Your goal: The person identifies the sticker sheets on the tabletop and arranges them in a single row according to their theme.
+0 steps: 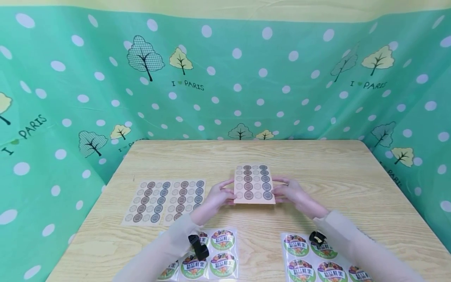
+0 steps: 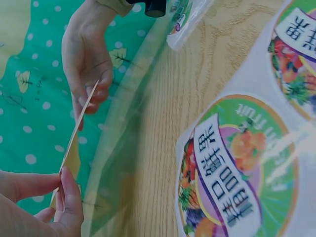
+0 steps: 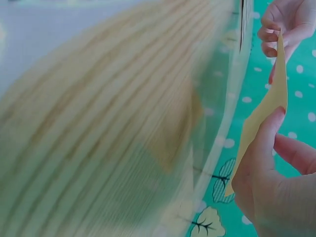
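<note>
- Green dotted curtain (image 1: 218,98) hangs behind a wood-grain table (image 1: 317,164).
- Two sheets of round fruit labels lie nearest the person, the left fruit sheet (image 1: 223,254) and the right fruit sheet (image 1: 299,254) each partly hidden by a forearm.
- Two flat tan sticker sheets (image 1: 146,201) lie side by side at the left.
- Another tan sheet (image 1: 253,182) is held above mid-table, bowing slightly; squeezing its sides inward could crease it, and one loose pinch might let it droop.
- Left hand (image 1: 220,197) and right hand (image 1: 292,194) pinch its opposite edges.
- No container shows.
</note>
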The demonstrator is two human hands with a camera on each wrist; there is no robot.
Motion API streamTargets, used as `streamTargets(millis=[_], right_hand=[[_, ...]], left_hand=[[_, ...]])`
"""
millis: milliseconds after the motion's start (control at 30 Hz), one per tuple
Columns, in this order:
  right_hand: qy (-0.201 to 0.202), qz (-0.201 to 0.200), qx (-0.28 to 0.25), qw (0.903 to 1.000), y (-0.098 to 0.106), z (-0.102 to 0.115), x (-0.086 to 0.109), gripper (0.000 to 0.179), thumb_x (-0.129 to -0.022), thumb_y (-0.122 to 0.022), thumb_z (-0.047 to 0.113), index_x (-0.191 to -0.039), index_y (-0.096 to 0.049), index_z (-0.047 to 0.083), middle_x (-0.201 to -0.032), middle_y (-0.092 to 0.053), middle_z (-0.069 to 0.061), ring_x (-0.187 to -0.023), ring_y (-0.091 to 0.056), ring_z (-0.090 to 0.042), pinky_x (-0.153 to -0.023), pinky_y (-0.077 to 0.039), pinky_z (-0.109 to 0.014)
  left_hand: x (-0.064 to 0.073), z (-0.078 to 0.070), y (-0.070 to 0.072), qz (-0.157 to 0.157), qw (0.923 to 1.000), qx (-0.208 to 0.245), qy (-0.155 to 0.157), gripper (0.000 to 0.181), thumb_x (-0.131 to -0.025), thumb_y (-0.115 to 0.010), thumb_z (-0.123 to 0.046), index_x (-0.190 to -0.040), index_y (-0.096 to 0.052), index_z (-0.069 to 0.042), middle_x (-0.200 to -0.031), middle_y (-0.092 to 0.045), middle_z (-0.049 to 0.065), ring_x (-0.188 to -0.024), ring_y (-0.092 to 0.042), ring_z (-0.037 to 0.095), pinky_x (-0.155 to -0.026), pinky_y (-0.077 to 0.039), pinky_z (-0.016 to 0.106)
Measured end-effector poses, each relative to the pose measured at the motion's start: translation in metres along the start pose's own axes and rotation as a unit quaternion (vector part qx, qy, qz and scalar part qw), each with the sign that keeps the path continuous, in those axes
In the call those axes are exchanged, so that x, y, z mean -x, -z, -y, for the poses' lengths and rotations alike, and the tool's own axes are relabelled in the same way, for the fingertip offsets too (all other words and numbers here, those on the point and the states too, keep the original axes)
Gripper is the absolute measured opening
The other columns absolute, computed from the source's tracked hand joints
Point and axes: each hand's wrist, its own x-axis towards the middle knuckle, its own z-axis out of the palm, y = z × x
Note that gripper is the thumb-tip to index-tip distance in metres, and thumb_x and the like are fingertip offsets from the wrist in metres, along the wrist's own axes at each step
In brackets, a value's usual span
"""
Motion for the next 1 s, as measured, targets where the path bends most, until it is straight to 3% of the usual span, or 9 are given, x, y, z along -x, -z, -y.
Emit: streamTargets(millis=[433,700,1000], right_hand=[[-0.011,0.005,0.010,0.9999,-0.029,-0.008,-0.001,0.054,-0.080,-0.052,-0.008,-0.130,-0.034,-0.004,-0.102,-0.056,-0.023,-0.076,-0.060,-0.021,-0.070,-0.054,-0.034],[-0.023,-0.008,0.008,0.9997,-0.043,-0.010,-0.002,0.056,-0.075,-0.055,-0.012,-0.128,-0.038,-0.004,-0.081,-0.063,-0.013,-0.065,-0.060,-0.018,-0.062,-0.055,-0.034],[-0.025,-0.002,0.029,0.9993,-0.057,-0.013,-0.003,0.057,-0.073,-0.056,-0.014,-0.127,-0.039,-0.005,-0.083,-0.063,-0.017,-0.065,-0.062,-0.022,-0.059,-0.055,-0.033]], left_hand=[[0.017,0.007,0.025,-0.018,0.9994,-0.029,0.009,0.065,-0.071,-0.058,0.014,-0.131,-0.039,-0.004,-0.078,-0.059,0.008,-0.063,-0.058,0.014,-0.061,-0.054,0.028],[0.026,0.009,0.035,-0.027,0.9982,-0.053,0.009,0.066,-0.071,-0.059,0.013,-0.131,-0.038,-0.003,-0.080,-0.059,0.008,-0.068,-0.060,0.020,-0.061,-0.055,0.030],[0.034,0.014,0.046,-0.036,0.9973,-0.062,0.015,0.067,-0.069,-0.060,0.014,-0.130,-0.038,-0.001,-0.078,-0.057,0.007,-0.062,-0.058,0.016,-0.060,-0.055,0.030]])
